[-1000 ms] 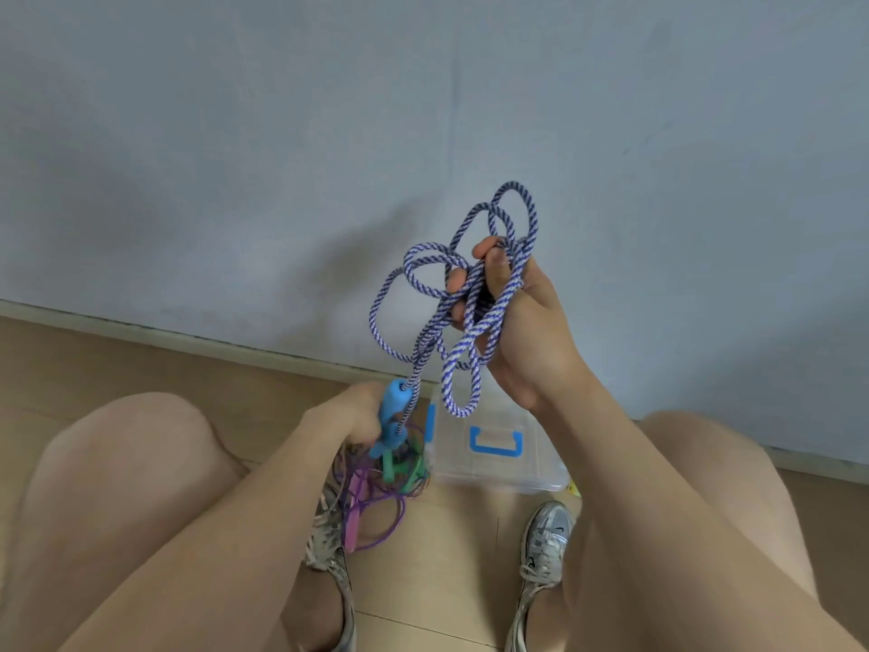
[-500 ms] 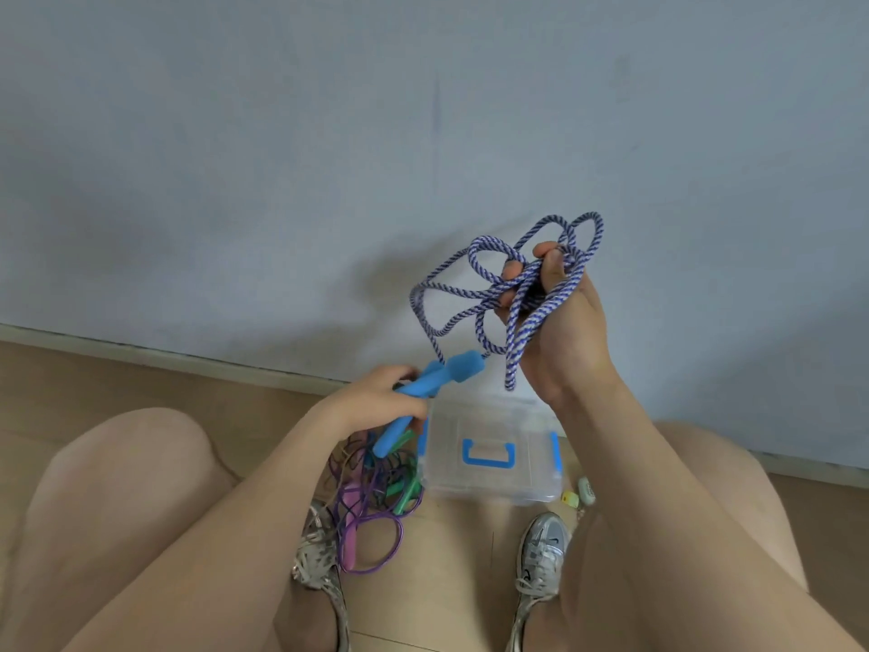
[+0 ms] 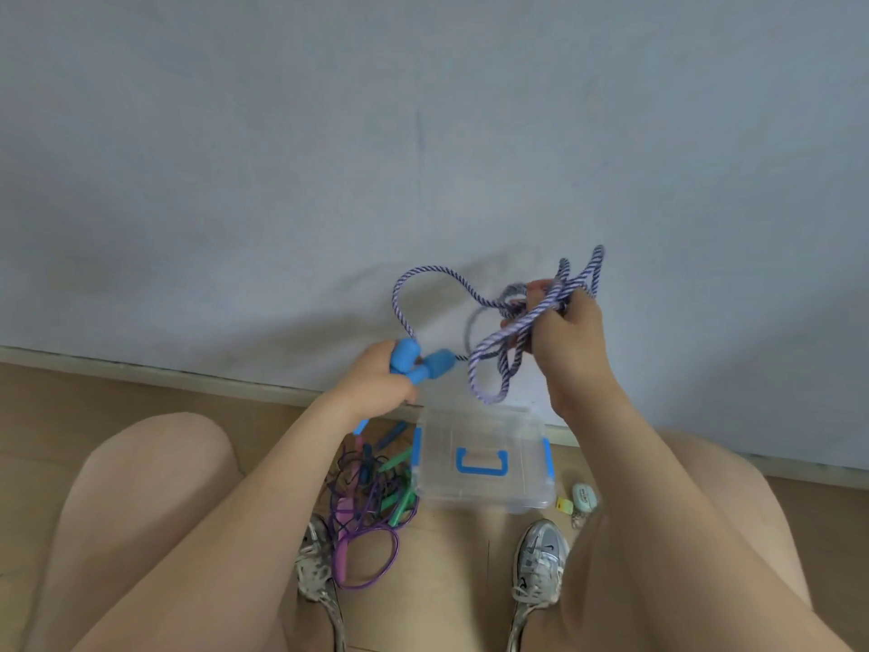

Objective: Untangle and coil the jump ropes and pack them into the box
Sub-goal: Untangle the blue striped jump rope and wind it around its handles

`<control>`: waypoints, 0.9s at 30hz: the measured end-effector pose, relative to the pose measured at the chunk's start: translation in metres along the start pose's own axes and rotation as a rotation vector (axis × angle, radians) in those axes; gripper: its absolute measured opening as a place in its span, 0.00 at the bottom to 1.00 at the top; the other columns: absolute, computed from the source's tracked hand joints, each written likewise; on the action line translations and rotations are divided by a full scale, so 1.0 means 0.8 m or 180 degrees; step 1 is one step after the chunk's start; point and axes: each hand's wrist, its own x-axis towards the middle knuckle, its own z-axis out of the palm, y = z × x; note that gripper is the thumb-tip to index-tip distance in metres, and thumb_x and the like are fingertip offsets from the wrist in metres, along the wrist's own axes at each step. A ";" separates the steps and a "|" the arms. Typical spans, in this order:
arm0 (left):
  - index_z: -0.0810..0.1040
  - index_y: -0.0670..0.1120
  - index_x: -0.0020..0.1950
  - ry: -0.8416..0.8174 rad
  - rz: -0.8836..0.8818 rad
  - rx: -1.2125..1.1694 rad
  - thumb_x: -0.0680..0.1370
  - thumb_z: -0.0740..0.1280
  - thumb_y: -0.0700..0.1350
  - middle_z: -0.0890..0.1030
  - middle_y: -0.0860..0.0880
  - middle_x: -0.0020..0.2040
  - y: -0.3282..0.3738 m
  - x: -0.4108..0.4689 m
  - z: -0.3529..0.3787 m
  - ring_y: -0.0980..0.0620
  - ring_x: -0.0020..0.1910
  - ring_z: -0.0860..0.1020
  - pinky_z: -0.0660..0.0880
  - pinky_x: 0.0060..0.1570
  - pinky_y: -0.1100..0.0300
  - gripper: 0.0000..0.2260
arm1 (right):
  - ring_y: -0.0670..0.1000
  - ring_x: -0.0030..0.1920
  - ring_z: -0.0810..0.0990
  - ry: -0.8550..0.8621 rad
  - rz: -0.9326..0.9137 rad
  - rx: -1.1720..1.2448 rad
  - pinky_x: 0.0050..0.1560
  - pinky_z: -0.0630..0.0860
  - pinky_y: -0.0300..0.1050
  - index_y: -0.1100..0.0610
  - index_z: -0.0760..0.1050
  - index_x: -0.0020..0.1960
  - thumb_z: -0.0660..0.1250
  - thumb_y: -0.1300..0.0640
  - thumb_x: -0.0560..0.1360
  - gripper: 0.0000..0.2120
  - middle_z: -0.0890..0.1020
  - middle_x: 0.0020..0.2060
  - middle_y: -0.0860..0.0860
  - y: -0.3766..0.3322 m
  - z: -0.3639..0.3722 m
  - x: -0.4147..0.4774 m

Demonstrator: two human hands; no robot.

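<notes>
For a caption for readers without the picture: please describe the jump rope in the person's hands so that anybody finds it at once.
Look before the pale wall, above the clear box on the floor. There the left hand grips two blue handles and the right hand holds the looped rope. Unlike the thin plain ropes tangled beside the box, it is thick, with blue-and-white stripes.

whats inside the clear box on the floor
The clear box has its lid on, with the blue handle on top. Through the hazy plastic no rope shows inside; the bottom is too blurred to be sure.
</notes>
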 end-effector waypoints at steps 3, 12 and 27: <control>0.77 0.49 0.63 0.0457 0.0170 -0.0155 0.72 0.75 0.41 0.81 0.44 0.57 0.002 0.002 -0.005 0.44 0.52 0.79 0.76 0.52 0.51 0.21 | 0.62 0.46 0.84 -0.0363 0.0317 -0.1140 0.48 0.86 0.60 0.58 0.76 0.51 0.61 0.71 0.75 0.11 0.83 0.48 0.63 0.010 -0.007 -0.003; 0.80 0.52 0.58 0.0094 0.0132 -0.0782 0.69 0.68 0.33 0.79 0.43 0.50 0.043 -0.022 -0.020 0.47 0.37 0.71 0.75 0.38 0.52 0.21 | 0.62 0.37 0.88 -0.2192 0.1172 -0.3951 0.42 0.87 0.57 0.62 0.81 0.60 0.63 0.67 0.76 0.15 0.84 0.48 0.60 0.006 -0.021 -0.022; 0.75 0.44 0.64 -0.1120 0.0596 -0.0715 0.72 0.69 0.37 0.75 0.43 0.37 0.080 -0.049 -0.028 0.45 0.37 0.71 0.70 0.39 0.52 0.20 | 0.54 0.48 0.82 -0.1341 -0.1064 -0.2255 0.50 0.78 0.51 0.54 0.76 0.71 0.60 0.71 0.76 0.27 0.82 0.47 0.51 0.020 0.011 -0.004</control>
